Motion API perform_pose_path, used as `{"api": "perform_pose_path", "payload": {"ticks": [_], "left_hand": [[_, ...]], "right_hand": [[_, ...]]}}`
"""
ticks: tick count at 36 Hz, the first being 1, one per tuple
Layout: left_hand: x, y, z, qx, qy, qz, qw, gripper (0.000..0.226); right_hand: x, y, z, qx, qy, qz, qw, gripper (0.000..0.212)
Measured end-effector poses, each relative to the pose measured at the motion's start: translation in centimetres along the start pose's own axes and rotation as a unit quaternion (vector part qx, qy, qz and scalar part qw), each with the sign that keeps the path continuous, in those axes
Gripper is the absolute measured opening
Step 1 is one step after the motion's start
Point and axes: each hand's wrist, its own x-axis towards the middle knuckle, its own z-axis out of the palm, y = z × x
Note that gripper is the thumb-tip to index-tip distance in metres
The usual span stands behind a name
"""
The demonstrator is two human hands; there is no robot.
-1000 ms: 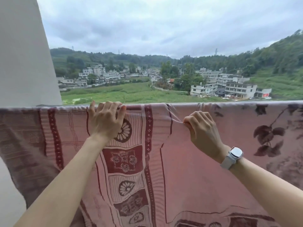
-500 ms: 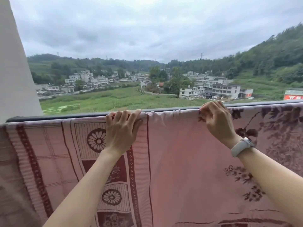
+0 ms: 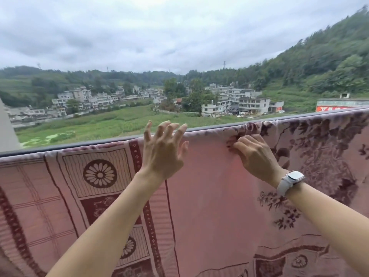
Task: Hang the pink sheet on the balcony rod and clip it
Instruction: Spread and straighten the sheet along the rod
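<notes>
The pink sheet (image 3: 215, 196), patterned with dark red flowers and borders, hangs over the dark balcony rod (image 3: 65, 147) across the whole view. My left hand (image 3: 162, 150) hovers at the sheet's top edge with fingers spread, holding nothing. My right hand (image 3: 254, 156), with a white watch on the wrist, pinches a bunched fold of the sheet just below the rod. No clip is in view.
A pale wall column (image 3: 7, 128) stands at the far left. Beyond the rod lie green fields, a village of white houses and wooded hills under a grey sky.
My left hand has let go of the sheet's edge and opened its fingers. My right hand dropped slightly and gathered the fabric. The view has shifted to the right along the rod.
</notes>
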Motion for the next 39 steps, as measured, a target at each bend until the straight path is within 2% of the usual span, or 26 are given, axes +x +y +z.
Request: {"api": "perform_pose_path", "payload": {"ticks": [1, 3, 6, 8, 10, 14, 20, 25, 27, 29, 31, 33, 35, 37, 39], "left_hand": [[0.8, 1.4, 0.5, -0.008, -0.025, 0.014, 1.0, 0.044], [2.1, 3.6, 1.8, -0.013, -0.059, 0.026, 0.998, 0.043], [3.1, 5.9, 3.3, 0.0, -0.032, -0.009, 0.999, 0.035], [3.1, 7.2, 4.1, -0.025, 0.014, -0.05, 0.998, 0.03], [3.4, 8.6, 4.7, -0.043, 0.042, -0.057, 0.997, 0.026], [5.0, 11.8, 6.1, -0.041, 0.019, -0.047, 0.998, 0.034], [7.4, 16.7, 8.4, -0.036, 0.021, -0.051, 0.998, 0.037], [8.0, 19.7, 9.9, -0.019, 0.018, -0.036, 0.999, 0.037], [8.1, 20.8, 10.3, -0.004, 0.011, -0.039, 0.999, 0.042], [8.4, 21.6, 10.7, 0.0, 0.005, -0.041, 0.999, 0.047], [8.9, 22.1, 11.0, -0.01, 0.009, -0.039, 0.999, 0.044], [9.3, 22.2, 11.5, -0.018, 0.028, -0.046, 0.998, 0.038], [9.6, 22.3, 12.1, -0.017, 0.061, -0.06, 0.996, 0.03], [9.7, 22.3, 12.8, -0.011, 0.094, -0.067, 0.993, 0.024], [9.6, 22.1, 13.4, -0.011, 0.116, -0.066, 0.991, 0.023]], "right_hand": [[-0.2, 0.3, -0.2, 0.025, -0.007, 0.013, 1.0, 0.01], [-0.4, 1.1, -0.9, 0.08, 0.029, 0.065, 0.994, 0.017], [-0.4, 3.7, -2.1, 0.063, 0.101, 0.118, 0.986, 0.02], [-0.4, 6.5, -2.8, 0.02, 0.084, 0.134, 0.987, 0.026], [-0.6, 9.5, -3.2, 0.005, 0.042, 0.14, 0.989, 0.026], [-1.1, 13.1, -3.5, 0.076, 0.009, 0.15, 0.986, 0.006], [-1.1, 16.7, -4.1, 0.052, 0.007, 0.083, 0.995, 0.021], [-4.0, 20.7, -5.3, 0.079, 0.06, 0.103, 0.99, 0.023], [-5.4, 21.1, -5.0, 0.07, 0.062, 0.058, 0.994, 0.018], [-6.6, 21.3, -4.6, 0.063, 0.038, -0.023, 0.997, 0.012], [-7.1, 21.6, -4.6, 0.076, 0.022, -0.075, 0.994, 0.011], [-7.0, 22.3, -5.0, 0.095, 0.043, -0.039, 0.994, 0.014], [-6.5, 23.6, -5.4, 0.091, 0.073, 0.052, 0.992, 0.02], [-6.3, 25.3, -5.5, 0.063, 0.058, 0.121, 0.989, 0.025], [-6.3, 26.7, -5.5, 0.058, 0.024, 0.147, 0.987, 0.021]]}}
